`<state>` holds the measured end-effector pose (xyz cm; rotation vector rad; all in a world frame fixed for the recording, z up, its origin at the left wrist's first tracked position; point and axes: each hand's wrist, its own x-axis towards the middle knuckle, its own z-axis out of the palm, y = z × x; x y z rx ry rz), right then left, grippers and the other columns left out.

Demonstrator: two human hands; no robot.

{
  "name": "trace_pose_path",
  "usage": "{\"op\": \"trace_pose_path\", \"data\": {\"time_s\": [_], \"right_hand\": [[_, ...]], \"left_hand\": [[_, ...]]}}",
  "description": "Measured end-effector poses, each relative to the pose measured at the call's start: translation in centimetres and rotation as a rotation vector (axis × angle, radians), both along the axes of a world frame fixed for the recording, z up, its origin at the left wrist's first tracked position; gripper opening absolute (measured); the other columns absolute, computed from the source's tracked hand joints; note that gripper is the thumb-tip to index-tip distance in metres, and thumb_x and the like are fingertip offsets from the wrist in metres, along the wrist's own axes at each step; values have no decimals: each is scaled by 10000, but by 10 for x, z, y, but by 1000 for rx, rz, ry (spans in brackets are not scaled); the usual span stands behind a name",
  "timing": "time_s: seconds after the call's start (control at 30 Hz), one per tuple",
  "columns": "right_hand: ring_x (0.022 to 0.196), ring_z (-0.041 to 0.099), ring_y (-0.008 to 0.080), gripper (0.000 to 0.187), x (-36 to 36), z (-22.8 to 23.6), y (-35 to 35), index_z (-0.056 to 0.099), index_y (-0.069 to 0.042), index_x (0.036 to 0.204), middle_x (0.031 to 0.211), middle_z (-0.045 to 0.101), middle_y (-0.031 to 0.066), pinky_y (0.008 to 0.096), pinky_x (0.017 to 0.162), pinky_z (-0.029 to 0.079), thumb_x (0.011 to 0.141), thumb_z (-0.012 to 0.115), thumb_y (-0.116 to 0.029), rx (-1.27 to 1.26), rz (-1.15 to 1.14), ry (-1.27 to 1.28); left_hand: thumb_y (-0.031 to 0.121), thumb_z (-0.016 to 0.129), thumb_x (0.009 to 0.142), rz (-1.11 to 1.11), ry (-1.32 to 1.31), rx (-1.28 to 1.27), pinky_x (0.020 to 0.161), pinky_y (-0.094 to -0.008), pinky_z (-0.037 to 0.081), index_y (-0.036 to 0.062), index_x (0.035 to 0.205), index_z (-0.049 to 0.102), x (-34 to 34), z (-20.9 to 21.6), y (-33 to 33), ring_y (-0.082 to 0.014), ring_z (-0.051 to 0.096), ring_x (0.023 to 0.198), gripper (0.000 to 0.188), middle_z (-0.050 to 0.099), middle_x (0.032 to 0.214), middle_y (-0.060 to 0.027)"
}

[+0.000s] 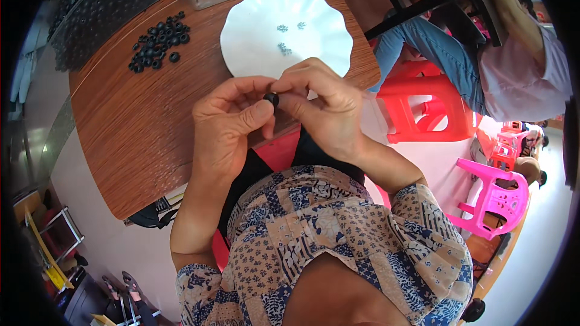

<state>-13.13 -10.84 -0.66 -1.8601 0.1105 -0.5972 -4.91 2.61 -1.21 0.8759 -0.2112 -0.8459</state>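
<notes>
A small round black piece is pinched between the thumb and fingers of my left hand. My right hand is close against it, thumb and forefinger pressed together. What those right fingertips hold, if anything, is hidden. Both hands are over the near edge of the brown wooden table. Just beyond them stands a white plate with a wavy rim, showing a few small grey-green clusters; I cannot tell whether these are printed or lying there. To the left lies a loose pile of similar black pieces.
Clear bags full of dark round pieces take up the far left of the table. On the right, a person in jeans sits beside a red plastic stool. A pink plastic chair stands farther right.
</notes>
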Motion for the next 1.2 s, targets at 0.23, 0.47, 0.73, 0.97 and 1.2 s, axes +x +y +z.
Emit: {"op": "trace_pose_path", "data": {"time_s": [0.23, 0.47, 0.73, 0.97, 1.2], "right_hand": [[724, 560, 184, 255, -4, -3, -9, 628, -8, 867, 808, 585, 74, 256, 604, 436, 650, 647, 125, -353, 37, -53], [695, 574, 186, 144, 9, 8, -32, 640, 5, 871, 793, 596, 88, 253, 628, 444, 732, 626, 39, -470, -78, 42], [690, 561, 176, 197, 29, 1, -61, 652, -8, 897, 761, 590, 88, 284, 628, 443, 710, 682, -58, -585, -122, 235], [709, 560, 272, 138, 38, -11, -57, 636, -15, 808, 721, 569, 117, 359, 633, 434, 686, 667, -74, -751, -62, 255], [698, 558, 242, 117, 35, -8, -52, 637, -26, 811, 686, 560, 90, 346, 623, 441, 702, 671, -51, -642, -46, 269]], "left_hand": [[10, 660, 777, -77, -221, 302, 485, -164, 407, -39, 958, 631, -2, 7, 5, -62, 511, 536, 189, 599, 671, -24], [5, 643, 788, -72, -84, 256, 473, -209, 430, -64, 956, 610, 4, -1, 7, -100, 535, 560, 184, 609, 751, -88], [38, 577, 835, 8, 238, -47, 454, -260, 416, -82, 947, 573, 14, 2, 0, -133, 543, 532, 165, 610, 758, -116], [40, 584, 820, 35, 252, -33, 443, -262, 400, -85, 931, 572, 12, -5, 1, -129, 532, 521, 167, 607, 747, -115], [33, 586, 809, 64, 242, -41, 437, -265, 393, -79, 918, 574, 14, -11, 2, -130, 528, 515, 157, 606, 742, -115]]}}
